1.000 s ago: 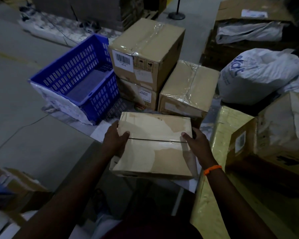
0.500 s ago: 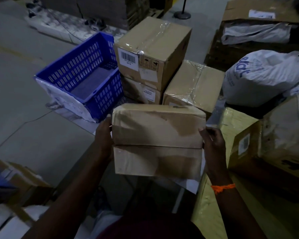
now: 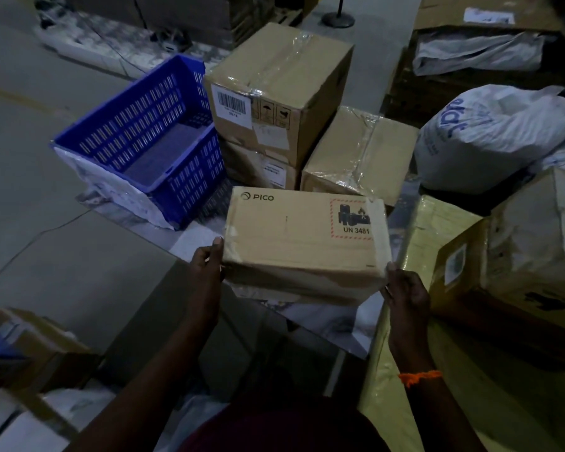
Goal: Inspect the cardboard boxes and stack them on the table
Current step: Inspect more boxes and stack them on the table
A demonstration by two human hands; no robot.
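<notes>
I hold a brown cardboard box [image 3: 302, 243] in the air between both hands; its upper face reads PICO and carries a red-bordered UN 3481 battery label. My left hand [image 3: 207, 265] grips its left end, thumb on the top edge. My right hand [image 3: 405, 293] grips its near right corner. Behind it stand two stacked taped boxes, the upper box [image 3: 278, 89] bearing a barcode label, and a lower plastic-wrapped box [image 3: 359, 151] beside them.
A blue slotted crate [image 3: 144, 138] stands to the left of the stack. A white filled sack [image 3: 493, 138] lies at the right, a tan box [image 3: 519, 256] and a yellow-wrapped parcel [image 3: 437, 236] below it. More boxes lie at lower left [image 3: 26, 347].
The box has been turned in my hands: the taped seam face gave way to the printed PICO face. Both hands shifted along its ends as it rotated.
</notes>
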